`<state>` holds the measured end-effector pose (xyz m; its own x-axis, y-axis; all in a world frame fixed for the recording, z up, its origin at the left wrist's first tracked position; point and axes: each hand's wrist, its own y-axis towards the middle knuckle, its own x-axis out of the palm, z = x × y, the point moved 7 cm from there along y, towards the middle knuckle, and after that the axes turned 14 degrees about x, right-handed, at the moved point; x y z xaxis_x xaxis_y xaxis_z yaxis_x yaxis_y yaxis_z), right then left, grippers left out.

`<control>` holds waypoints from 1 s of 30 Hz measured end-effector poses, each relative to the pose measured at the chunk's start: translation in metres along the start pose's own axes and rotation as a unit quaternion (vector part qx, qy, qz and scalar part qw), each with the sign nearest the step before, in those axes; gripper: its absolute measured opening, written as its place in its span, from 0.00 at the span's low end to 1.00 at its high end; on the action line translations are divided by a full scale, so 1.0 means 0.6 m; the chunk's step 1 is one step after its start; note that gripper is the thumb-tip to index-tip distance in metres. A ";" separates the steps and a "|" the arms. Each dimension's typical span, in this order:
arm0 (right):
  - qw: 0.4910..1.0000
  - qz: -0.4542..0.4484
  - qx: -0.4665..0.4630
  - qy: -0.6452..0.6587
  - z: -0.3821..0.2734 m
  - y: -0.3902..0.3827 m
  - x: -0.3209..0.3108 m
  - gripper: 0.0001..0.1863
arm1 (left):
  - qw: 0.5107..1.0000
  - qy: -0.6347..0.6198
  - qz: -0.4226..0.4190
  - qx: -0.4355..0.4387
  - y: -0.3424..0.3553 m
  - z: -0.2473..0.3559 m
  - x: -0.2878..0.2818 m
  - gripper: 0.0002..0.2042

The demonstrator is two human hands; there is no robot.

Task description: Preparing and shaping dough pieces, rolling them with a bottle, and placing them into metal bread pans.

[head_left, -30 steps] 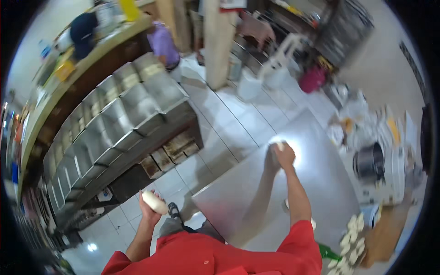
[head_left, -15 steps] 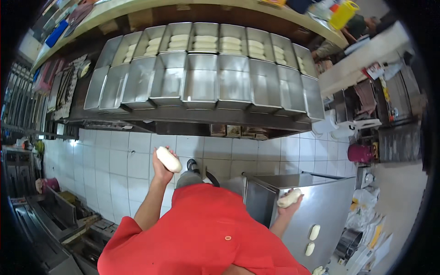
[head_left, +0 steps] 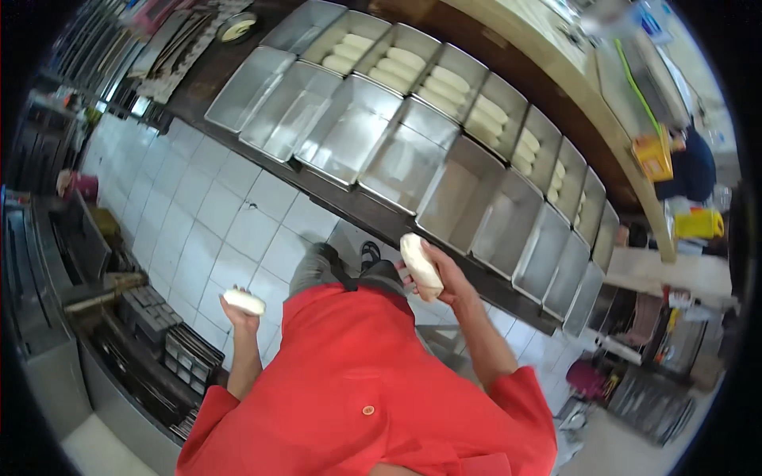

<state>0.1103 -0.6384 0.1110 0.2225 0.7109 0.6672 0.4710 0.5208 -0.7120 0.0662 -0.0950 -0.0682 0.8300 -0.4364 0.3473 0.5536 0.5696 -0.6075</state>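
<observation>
My left hand [head_left: 241,317] holds a pale dough roll [head_left: 244,302] out over the tiled floor, to the left of my body. My right hand [head_left: 451,279] has its fingers round another dough roll [head_left: 420,268], close to the near edge of the bench. Just beyond it stand two rows of rectangular metal loaf pans. Bare metal shows inside the near-row pans [head_left: 463,190]. In most of the far-row pans lie several dough rolls side by side, such as these dough rolls [head_left: 449,79].
The dark bench edge [head_left: 333,208] runs diagonally in front of me. A wooden shelf [head_left: 556,67] rises behind the pans. At far left sits a round dish [head_left: 237,28]. Dark metal racks and trays [head_left: 167,333] stand at lower left, a maroon bucket [head_left: 586,379] at right.
I have turned toward the pans, so they sit nearer and slanted. My right hand has swung from the steel table to the bench edge with its dough roll. The left still holds its own.
</observation>
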 end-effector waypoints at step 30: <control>0.519 0.389 -0.115 -0.753 -0.836 0.770 0.323 0.29 | 0.995 0.054 -0.075 0.047 0.517 0.449 0.558 0.23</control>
<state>0.7993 -0.4968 0.0211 -0.4152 0.3174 -0.8526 0.8668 -0.1465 -0.4767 0.5340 0.1233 0.0521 0.7286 -0.5902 0.3475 0.6785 0.5528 -0.4837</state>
